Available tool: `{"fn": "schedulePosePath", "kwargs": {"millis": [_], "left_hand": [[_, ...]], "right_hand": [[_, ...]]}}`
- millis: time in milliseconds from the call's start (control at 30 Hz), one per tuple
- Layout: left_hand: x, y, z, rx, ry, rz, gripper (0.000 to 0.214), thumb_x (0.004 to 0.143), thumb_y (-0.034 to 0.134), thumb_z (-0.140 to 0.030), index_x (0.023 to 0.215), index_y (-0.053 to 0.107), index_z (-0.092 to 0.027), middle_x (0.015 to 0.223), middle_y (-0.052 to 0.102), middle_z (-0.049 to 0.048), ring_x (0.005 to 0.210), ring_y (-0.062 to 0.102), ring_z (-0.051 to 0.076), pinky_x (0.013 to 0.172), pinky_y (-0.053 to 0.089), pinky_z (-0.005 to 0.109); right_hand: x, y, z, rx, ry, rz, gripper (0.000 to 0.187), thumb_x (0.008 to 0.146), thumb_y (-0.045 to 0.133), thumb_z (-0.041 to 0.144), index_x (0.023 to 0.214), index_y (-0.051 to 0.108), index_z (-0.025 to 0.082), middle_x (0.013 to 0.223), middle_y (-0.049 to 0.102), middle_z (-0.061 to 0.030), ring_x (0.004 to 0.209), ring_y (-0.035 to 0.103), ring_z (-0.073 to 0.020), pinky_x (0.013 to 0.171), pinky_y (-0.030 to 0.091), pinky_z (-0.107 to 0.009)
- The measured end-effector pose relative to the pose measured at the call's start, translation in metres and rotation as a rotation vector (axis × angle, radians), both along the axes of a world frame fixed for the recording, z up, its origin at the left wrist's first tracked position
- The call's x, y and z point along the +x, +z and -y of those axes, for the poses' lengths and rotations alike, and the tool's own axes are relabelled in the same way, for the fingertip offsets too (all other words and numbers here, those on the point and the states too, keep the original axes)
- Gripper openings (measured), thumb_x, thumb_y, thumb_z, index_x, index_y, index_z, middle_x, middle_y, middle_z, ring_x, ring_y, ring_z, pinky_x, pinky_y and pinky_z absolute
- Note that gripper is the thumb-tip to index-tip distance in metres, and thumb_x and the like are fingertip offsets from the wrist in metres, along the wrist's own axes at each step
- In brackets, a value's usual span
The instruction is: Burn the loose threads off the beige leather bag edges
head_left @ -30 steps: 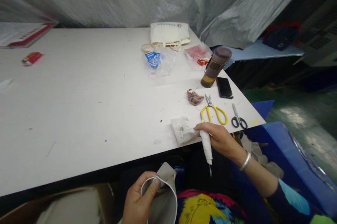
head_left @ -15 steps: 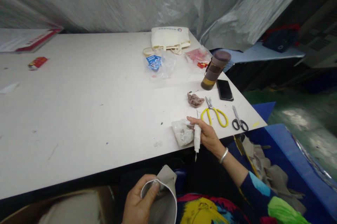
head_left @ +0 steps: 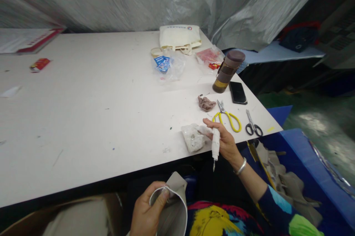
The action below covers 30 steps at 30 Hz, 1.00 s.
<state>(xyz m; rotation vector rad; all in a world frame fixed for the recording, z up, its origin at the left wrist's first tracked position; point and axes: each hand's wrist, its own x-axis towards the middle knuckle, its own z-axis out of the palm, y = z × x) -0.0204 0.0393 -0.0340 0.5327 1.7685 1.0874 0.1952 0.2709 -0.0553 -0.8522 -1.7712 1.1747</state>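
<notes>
My left hand [head_left: 145, 214] is closed on a folded beige fabric piece with a white edge [head_left: 173, 210], low over my lap. At the table's front edge my right hand [head_left: 223, 140] grips a white-wrapped pointed tool [head_left: 215, 146], tip down. Its fingertips touch a small clear plastic bag of small parts [head_left: 192, 138] lying on the white table [head_left: 97, 99].
Yellow-handled scissors [head_left: 229, 119], black scissors [head_left: 253, 125], a crumpled brown scrap [head_left: 205, 103], a black phone [head_left: 237, 92] and a brown bottle [head_left: 227, 71] sit near the right corner. A cream tote bag [head_left: 179, 38] and plastic packets [head_left: 169, 66] lie farther back. Blue bins with fabric [head_left: 291, 184] stand right.
My right hand with the white tool moved from the table edge in toward the small plastic bag, then shifted slightly right. My left hand kept its hold on the fabric.
</notes>
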Motion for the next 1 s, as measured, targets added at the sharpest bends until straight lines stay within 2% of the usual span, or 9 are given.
{"fn": "schedulePosePath", "kwargs": {"millis": [100,167,233,300,433,600,700,900,1000], "left_hand": [[-0.001,-0.001,-0.001,0.032,-0.026,-0.04,0.038,0.077,0.079,-0.058,0.076,0.077,-0.02,0.077,0.072,0.0031,0.074,0.065,0.022,0.071,0.052,0.026],[0.0,-0.002,-0.003,0.063,-0.038,-0.068,0.035,0.079,0.078,-0.055,0.075,0.077,-0.02,0.082,0.072,0.0035,0.078,0.066,0.023,0.074,0.053,0.026],[0.003,-0.002,-0.005,0.064,-0.072,-0.086,0.031,0.081,0.077,-0.051,0.075,0.077,-0.02,0.08,0.071,0.0032,0.078,0.066,0.023,0.074,0.052,0.027],[0.01,-0.001,-0.008,0.047,-0.13,-0.113,0.027,0.083,0.074,-0.047,0.078,0.078,-0.021,0.076,0.071,0.003,0.075,0.066,0.023,0.074,0.052,0.028],[0.028,0.009,-0.015,0.091,-0.266,-0.218,0.021,0.086,0.068,-0.038,0.075,0.076,-0.022,0.077,0.073,0.0049,0.076,0.067,0.025,0.075,0.052,0.03],[0.045,0.025,-0.021,0.208,-0.388,-0.295,0.023,0.09,0.064,-0.03,0.07,0.073,-0.023,0.075,0.072,0.0061,0.076,0.068,0.025,0.075,0.05,0.031],[0.046,0.029,-0.024,0.207,-0.387,-0.282,0.022,0.09,0.064,-0.03,0.072,0.075,-0.023,0.078,0.073,0.006,0.078,0.068,0.024,0.076,0.05,0.031],[0.041,0.024,-0.027,0.011,-0.305,-0.181,0.014,0.085,0.069,-0.033,0.077,0.073,-0.022,0.073,0.072,0.0018,0.072,0.065,0.022,0.068,0.047,0.028],[0.038,0.023,-0.027,0.005,-0.31,-0.168,0.015,0.084,0.069,-0.034,0.076,0.072,-0.021,0.074,0.072,0.0015,0.074,0.065,0.022,0.07,0.047,0.028]], "right_hand": [[0.004,0.013,0.014,-0.028,-0.082,-0.038,0.03,0.101,0.068,0.04,0.126,0.059,0.027,0.142,0.066,-0.0112,0.133,0.062,-0.0259,0.119,0.043,-0.049],[0.006,0.022,0.025,-0.113,-0.103,-0.079,0.033,0.107,0.053,0.048,0.131,0.055,0.025,0.118,0.077,-0.0111,0.103,0.075,-0.0239,0.096,0.059,-0.043],[0.008,0.027,0.033,-0.202,-0.09,-0.094,0.042,0.111,0.039,0.053,0.136,0.053,0.023,0.083,0.076,-0.0045,0.064,0.07,-0.0189,0.063,0.058,-0.033],[0.008,0.03,0.039,-0.199,-0.09,-0.045,0.049,0.11,0.037,0.057,0.137,0.056,0.021,0.068,0.065,0.0005,0.05,0.057,-0.0158,0.05,0.048,-0.028],[0.004,0.032,0.045,-0.02,-0.196,0.127,0.041,0.106,0.049,0.056,0.117,0.069,0.021,0.079,0.063,-0.0028,0.069,0.06,-0.0188,0.065,0.052,-0.032],[-0.005,0.03,0.052,0.016,-0.21,0.138,0.021,0.104,0.057,0.042,0.107,0.062,0.022,0.082,0.065,-0.0019,0.072,0.064,-0.0192,0.071,0.054,-0.033],[-0.007,0.027,0.053,0.029,-0.225,0.124,0.016,0.102,0.061,0.04,0.102,0.062,0.023,0.082,0.066,-0.0018,0.076,0.066,-0.0204,0.073,0.054,-0.034],[-0.009,0.025,0.049,0.033,-0.195,0.116,0.016,0.101,0.062,0.039,0.099,0.064,0.023,0.081,0.066,-0.0016,0.079,0.067,-0.0211,0.076,0.055,-0.035],[-0.011,0.024,0.046,0.071,-0.187,0.131,0.016,0.102,0.06,0.037,0.097,0.065,0.022,0.083,0.066,-0.0018,0.081,0.066,-0.0209,0.079,0.054,-0.035]]}}
